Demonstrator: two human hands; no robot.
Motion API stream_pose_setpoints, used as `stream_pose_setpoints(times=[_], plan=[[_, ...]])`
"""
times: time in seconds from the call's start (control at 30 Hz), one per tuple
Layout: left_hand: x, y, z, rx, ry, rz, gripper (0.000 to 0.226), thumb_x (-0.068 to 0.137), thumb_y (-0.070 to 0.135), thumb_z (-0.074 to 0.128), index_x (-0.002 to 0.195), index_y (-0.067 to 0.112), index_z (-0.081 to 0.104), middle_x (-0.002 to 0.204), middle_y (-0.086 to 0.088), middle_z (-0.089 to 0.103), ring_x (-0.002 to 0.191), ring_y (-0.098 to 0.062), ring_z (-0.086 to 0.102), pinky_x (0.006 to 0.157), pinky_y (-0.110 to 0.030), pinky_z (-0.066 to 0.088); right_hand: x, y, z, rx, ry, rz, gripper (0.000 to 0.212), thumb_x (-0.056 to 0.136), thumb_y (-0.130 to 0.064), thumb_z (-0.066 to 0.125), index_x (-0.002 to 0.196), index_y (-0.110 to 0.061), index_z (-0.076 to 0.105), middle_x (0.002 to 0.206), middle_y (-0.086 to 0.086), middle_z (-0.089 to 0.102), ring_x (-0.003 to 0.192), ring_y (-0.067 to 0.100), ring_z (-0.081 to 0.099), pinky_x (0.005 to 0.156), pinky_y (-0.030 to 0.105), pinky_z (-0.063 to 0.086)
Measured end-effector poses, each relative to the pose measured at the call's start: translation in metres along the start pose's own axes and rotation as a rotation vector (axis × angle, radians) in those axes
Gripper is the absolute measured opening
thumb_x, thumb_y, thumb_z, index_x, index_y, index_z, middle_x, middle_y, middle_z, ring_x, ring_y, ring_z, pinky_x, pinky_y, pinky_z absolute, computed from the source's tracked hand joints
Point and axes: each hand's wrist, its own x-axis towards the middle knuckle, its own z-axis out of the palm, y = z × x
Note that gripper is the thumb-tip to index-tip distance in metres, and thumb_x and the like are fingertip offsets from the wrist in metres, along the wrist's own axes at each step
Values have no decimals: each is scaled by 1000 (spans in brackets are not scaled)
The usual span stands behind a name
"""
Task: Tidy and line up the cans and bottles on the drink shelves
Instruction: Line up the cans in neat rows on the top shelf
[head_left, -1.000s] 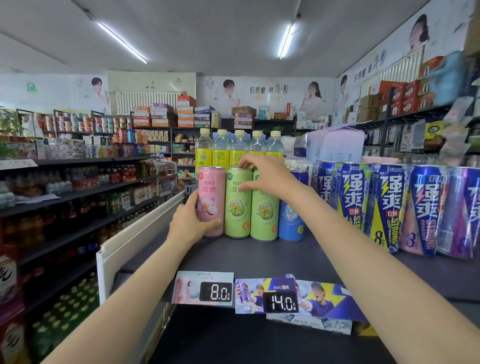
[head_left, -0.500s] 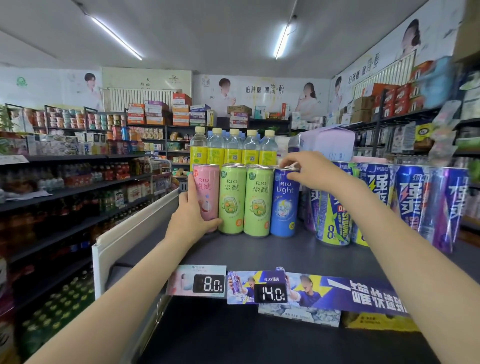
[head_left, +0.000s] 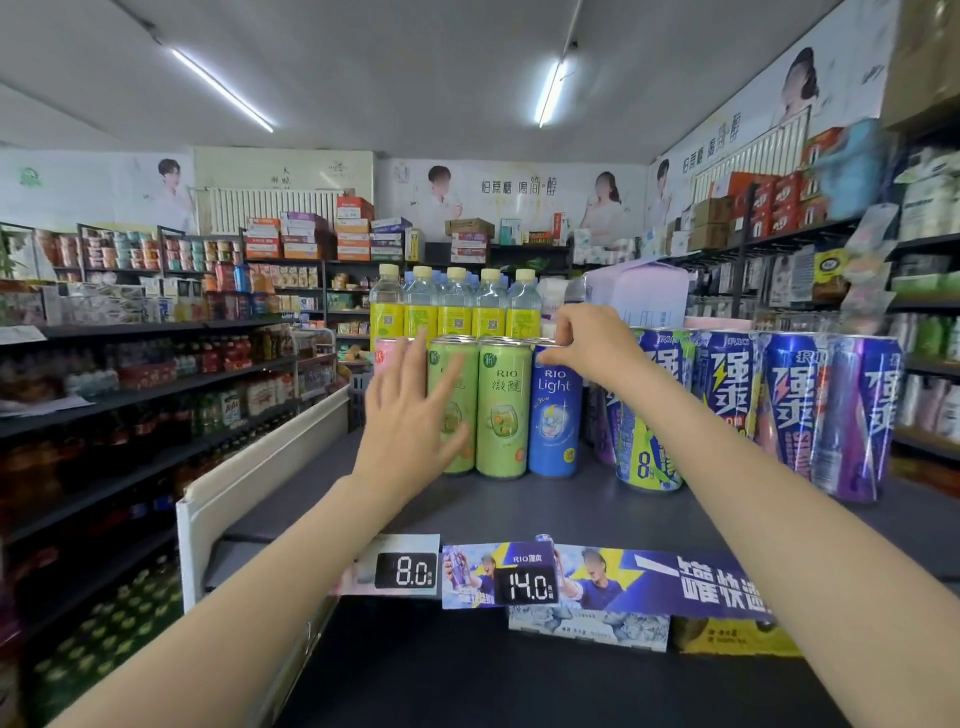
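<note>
On the dark top shelf (head_left: 545, 514) stands a row of slim cans: a pink can (head_left: 383, 356), two green cans (head_left: 503, 410), then a blue RIO Light can (head_left: 555, 415). My left hand (head_left: 413, 421) is spread with straight fingers in front of the pink can and the first green can, hiding most of both. My right hand (head_left: 587, 338) pinches the top rim of the blue can. To the right stand several larger blue and purple cans (head_left: 795, 410). Yellow-labelled bottles (head_left: 454, 306) line up behind the slim cans.
Price tags reading 8.0 (head_left: 410, 570) and 14.0 (head_left: 525, 586) hang on the shelf's front edge. A white shelf end panel (head_left: 249, 483) borders the left side. A pale carton (head_left: 639, 296) sits behind the blue can. More stocked shelves (head_left: 145, 374) run along the left aisle.
My left hand let go of the pink can's side and now spreads flat across the pink and first green cans. My right hand stays on the blue can's top.
</note>
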Motion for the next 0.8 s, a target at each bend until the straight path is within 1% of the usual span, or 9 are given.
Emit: stream_pose_setpoints(times=[0.03,0.13,0.23,0.3,0.37,0.47,0.53,0.67,0.8], plan=[[2,9,0,31,-52,36,83,78,46,67,147,25,27,153,-22,16,140,-44,15,103,-64,27,0,-2,-1,10,-7,10,29,79,-25,75,77,-7,53,84,12,57,77,24,51,74,40,46],[9,29,7,85,-301,-12,105,74,67,57,140,41,-21,151,-11,-29,138,-43,-20,106,-67,4,-2,-1,-2,105,-36,-9,25,81,-22,73,76,-6,55,75,10,52,73,21,49,65,33,42],[13,37,13,140,-360,-44,119,69,72,59,130,44,-39,140,-9,-45,135,-46,-26,102,-71,-5,-5,6,-7,75,-140,-68,13,88,-16,64,94,-6,58,95,5,55,93,20,53,74,25,39],[12,36,16,120,-335,-52,119,68,72,60,129,43,-38,136,-9,-46,136,-46,-24,101,-71,-6,-4,10,-13,-1,-195,-100,19,88,0,54,107,-6,57,108,7,53,104,21,52,80,26,40],[12,35,16,111,-326,-54,119,67,72,60,129,43,-37,135,-8,-47,136,-46,-23,101,-70,-7,-3,11,-18,-13,-188,-109,27,85,9,51,105,-5,61,104,8,59,96,19,55,77,23,42],[12,34,16,120,-327,-57,119,66,73,60,128,43,-38,134,-8,-47,136,-46,-23,102,-70,-7,-1,9,-25,58,-169,-110,14,85,3,62,95,-6,67,85,1,60,70,4,52,61,8,40],[12,34,17,103,-321,-60,119,66,72,60,129,44,-37,134,-8,-47,136,-46,-23,102,-70,-6,2,6,-25,81,-158,-120,9,85,0,64,90,-6,68,80,-1,59,64,-3,49,55,2,36],[11,34,17,112,-315,-62,116,68,73,59,130,43,-35,135,-8,-46,137,-46,-22,102,-71,-5,3,8,-25,98,-154,-110,10,84,-2,66,84,-12,67,78,-1,60,64,-3,50,55,4,36],[8,36,18,103,-260,-61,114,66,72,60,134,43,-27,140,-8,-37,139,-47,-14,102,-72,0,2,7,-23,77,-121,-134,8,84,-3,65,88,-7,71,80,3,63,64,1,51,59,10,39]])
